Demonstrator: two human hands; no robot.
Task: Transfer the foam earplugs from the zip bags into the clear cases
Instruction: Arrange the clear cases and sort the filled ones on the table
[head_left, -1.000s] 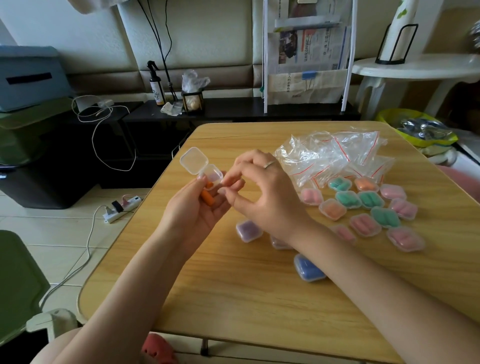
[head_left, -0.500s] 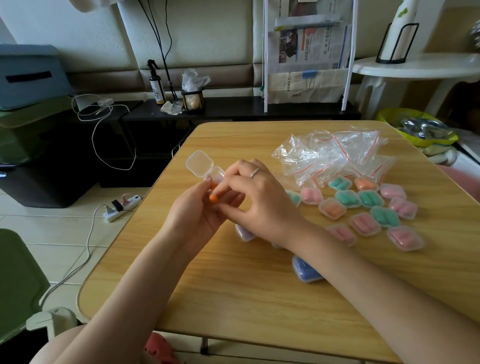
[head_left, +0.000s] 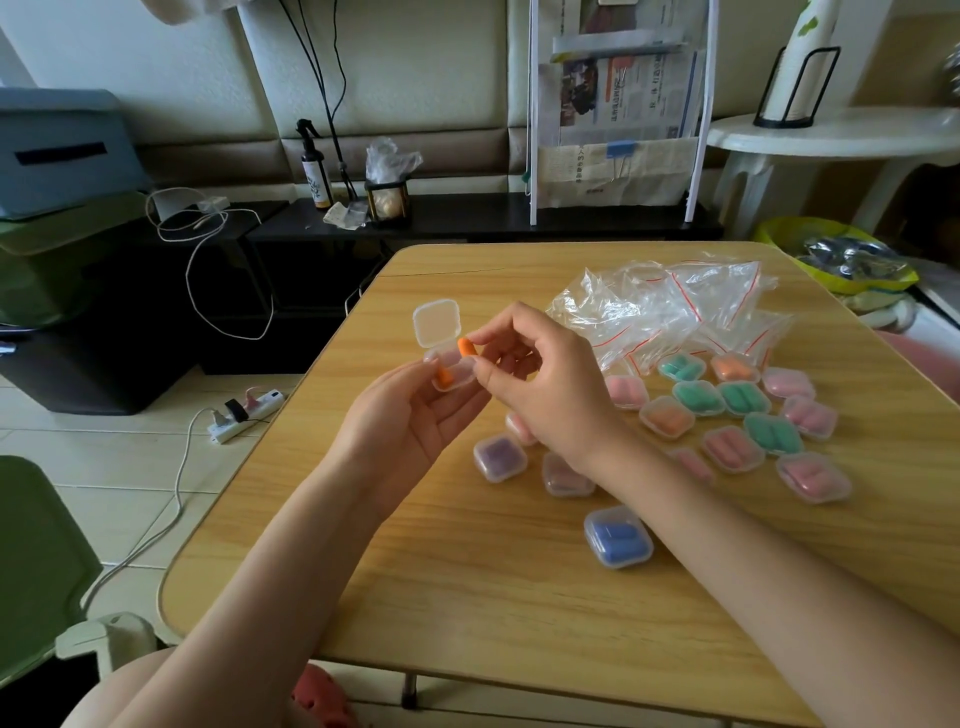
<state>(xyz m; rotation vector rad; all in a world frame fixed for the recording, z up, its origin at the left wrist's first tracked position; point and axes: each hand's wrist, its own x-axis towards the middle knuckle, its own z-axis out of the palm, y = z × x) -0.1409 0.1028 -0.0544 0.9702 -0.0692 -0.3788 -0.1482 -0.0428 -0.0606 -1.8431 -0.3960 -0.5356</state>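
Nearest me, below and to the right of my fingers, a closed blue-filled case (head_left: 618, 537) lies on the desk (head_left: 467, 582). My left hand (head_left: 402, 415) sits palm up, its fingers curled narrowly around the open clear case (head_left: 451, 375), whose hinged lid (head_left: 437, 322) stands upright above them; one orange earplug (head_left: 443, 378) already lies inside the case. My right hand (head_left: 540, 387) meets it from the right, thumb and forefinger pinched on a second orange earplug (head_left: 466, 347), held at the case's rim, just beside the first; whether it touches the case I cannot tell. Under and behind my right wrist lie a purple-filled case (head_left: 500, 458) and a pink-filled case (head_left: 567, 475). Farther right of my fingers, the filled cases (head_left: 748, 415), in green, orange and pink, cluster together with lids shut. Beyond my fingers and to their right, the emptied zip bags (head_left: 670, 312) lie heaped on the desk, touching the nearest cases.
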